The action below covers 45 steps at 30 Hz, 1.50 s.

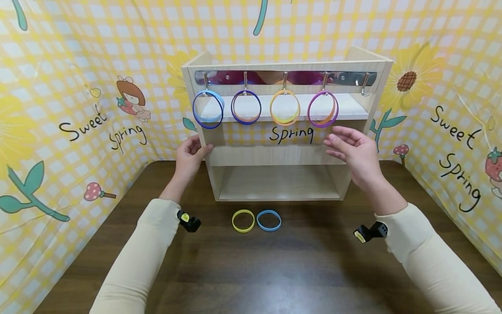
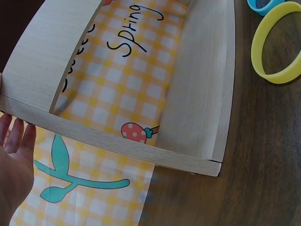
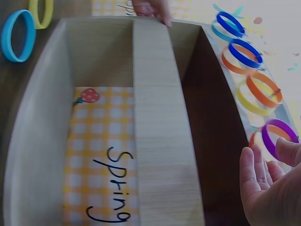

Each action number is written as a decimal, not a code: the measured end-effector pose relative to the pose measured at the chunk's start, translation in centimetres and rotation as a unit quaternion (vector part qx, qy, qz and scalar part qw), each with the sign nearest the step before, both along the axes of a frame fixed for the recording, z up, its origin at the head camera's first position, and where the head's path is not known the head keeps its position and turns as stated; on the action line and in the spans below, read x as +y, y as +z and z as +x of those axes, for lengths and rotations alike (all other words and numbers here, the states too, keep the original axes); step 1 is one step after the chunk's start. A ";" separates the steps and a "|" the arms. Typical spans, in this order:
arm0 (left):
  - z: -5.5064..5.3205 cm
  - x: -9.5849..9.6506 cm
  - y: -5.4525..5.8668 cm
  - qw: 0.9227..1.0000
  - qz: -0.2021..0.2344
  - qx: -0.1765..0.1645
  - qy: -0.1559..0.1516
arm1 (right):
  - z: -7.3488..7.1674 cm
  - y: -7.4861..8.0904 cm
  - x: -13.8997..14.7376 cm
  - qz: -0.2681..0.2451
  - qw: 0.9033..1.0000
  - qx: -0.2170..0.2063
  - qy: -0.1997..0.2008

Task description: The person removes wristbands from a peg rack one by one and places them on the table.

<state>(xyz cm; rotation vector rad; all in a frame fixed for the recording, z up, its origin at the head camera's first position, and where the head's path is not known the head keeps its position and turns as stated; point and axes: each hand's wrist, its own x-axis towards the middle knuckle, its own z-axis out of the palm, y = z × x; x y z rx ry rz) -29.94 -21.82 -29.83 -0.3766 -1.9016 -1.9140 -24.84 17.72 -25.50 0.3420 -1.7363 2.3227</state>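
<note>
My left hand [image 1: 189,159] grips the left side panel of a pale wooden shelf [image 1: 256,156], thumb in front and fingers outside. My right hand [image 1: 358,152], fingers loosely extended and holding nothing, is just below a purple wristband [image 1: 310,117]. Along the shelf's metal hook rail [image 1: 285,77], wristbands hang in pairs. Dark blue [image 1: 195,117] with light blue hangs at the left, then another dark blue wristband [image 1: 259,102] with orange. Next to them are an orange wristband [image 1: 271,102] with yellow, and the purple one with orange. The rightmost hook [image 1: 364,85] carries no band.
A yellow wristband [image 1: 234,223] and a light blue wristband [image 1: 269,229] lie side by side on the dark wooden table [image 1: 251,270], in front of the shelf. Yellow checked cloth [image 1: 98,52] surrounds the table behind and at both sides.
</note>
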 end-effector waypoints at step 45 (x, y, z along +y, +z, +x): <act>-0.6 -0.3 -0.4 1.000 0.022 0.008 -0.008 | -1.1 3.6 -0.2 -0.088 0.996 -0.009 -0.020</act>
